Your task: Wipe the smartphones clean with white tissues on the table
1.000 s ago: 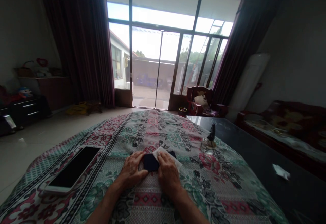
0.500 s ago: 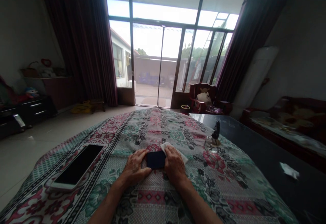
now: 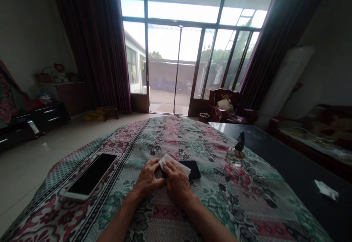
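A dark blue phone-shaped object (image 3: pixel 194 169) lies crosswise on the flowered tablecloth (image 3: pixel 220 201). My right hand (image 3: pixel 177 181) presses a folded white tissue (image 3: pixel 180 165) onto its left part, with the fingers on top of the tissue. At its left end, my left hand (image 3: pixel 148 178) grips the edge between thumb and fingers. The two hands are side by side and hide that end. To the left, a white phone with a black screen (image 3: pixel 92 176) rests face up, untouched.
A clear bottle with a black spray top (image 3: pixel 236 154) stands right of the hands. On the dark table (image 3: pixel 291 165) at the right lies a crumpled white tissue (image 3: pixel 326 190). Beyond are a wooden chair (image 3: pixel 224 104) and glass doors (image 3: pixel 174 69).
My right hand has slid the tissue leftward across the dark object, close to my left hand. The object's right part is now uncovered. The view has shifted slightly.
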`<action>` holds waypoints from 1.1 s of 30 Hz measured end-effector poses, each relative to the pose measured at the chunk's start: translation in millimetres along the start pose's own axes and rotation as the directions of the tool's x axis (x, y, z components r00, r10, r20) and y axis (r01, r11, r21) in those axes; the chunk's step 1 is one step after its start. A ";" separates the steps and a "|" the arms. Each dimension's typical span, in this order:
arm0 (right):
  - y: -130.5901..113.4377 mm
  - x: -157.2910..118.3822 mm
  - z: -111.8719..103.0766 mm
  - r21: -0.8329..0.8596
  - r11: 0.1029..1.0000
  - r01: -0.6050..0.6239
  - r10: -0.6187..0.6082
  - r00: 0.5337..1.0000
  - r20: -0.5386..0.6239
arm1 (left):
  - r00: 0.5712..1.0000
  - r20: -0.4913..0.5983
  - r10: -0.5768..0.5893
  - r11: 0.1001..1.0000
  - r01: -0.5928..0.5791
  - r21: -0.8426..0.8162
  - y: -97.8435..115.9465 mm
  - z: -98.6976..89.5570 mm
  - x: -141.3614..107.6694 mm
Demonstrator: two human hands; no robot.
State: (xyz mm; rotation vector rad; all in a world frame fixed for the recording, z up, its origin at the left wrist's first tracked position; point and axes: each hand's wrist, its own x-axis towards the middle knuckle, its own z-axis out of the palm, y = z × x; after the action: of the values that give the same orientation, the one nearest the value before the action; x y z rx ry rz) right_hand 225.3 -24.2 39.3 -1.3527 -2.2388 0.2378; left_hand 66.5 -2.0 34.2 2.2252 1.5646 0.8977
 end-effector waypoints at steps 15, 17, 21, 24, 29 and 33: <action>25.9 -2.8 -14.2 -0.037 0.999 -0.029 0.028 0.999 -0.038 | 0.999 -0.025 -0.020 0.999 0.021 0.027 -4.1 7.4 -1.7; 25.4 -3.1 -13.8 -0.017 1.000 -0.017 0.016 0.999 -0.049 | 0.999 -0.032 -0.024 0.999 0.024 0.028 -3.4 7.4 -1.8; 22.5 -8.5 -16.0 0.038 0.999 0.038 -0.036 0.998 -0.049 | 0.999 -0.033 -0.024 0.999 0.025 0.023 -5.0 8.1 -1.4; 18.8 -14.3 -18.4 0.089 0.992 0.089 -0.084 0.995 -0.052 | 0.999 -0.027 -0.024 0.999 0.024 0.022 -7.4 9.3 -0.9; 16.1 -19.4 -20.4 0.166 0.966 0.200 -0.186 0.978 -0.096 | 0.999 -0.025 -0.025 0.999 0.026 0.025 -8.2 9.9 -0.4; 21.8 -17.0 -17.8 0.132 0.982 0.138 -0.120 0.984 -0.135 | 0.999 -0.018 -0.034 0.999 0.035 0.025 -6.4 7.8 -1.0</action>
State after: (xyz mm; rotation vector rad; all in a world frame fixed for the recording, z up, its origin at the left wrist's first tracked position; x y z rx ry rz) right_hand 257.6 -30.3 40.2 -1.1133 -2.1508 0.2517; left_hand 66.4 0.5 24.4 2.2061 1.6263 0.8954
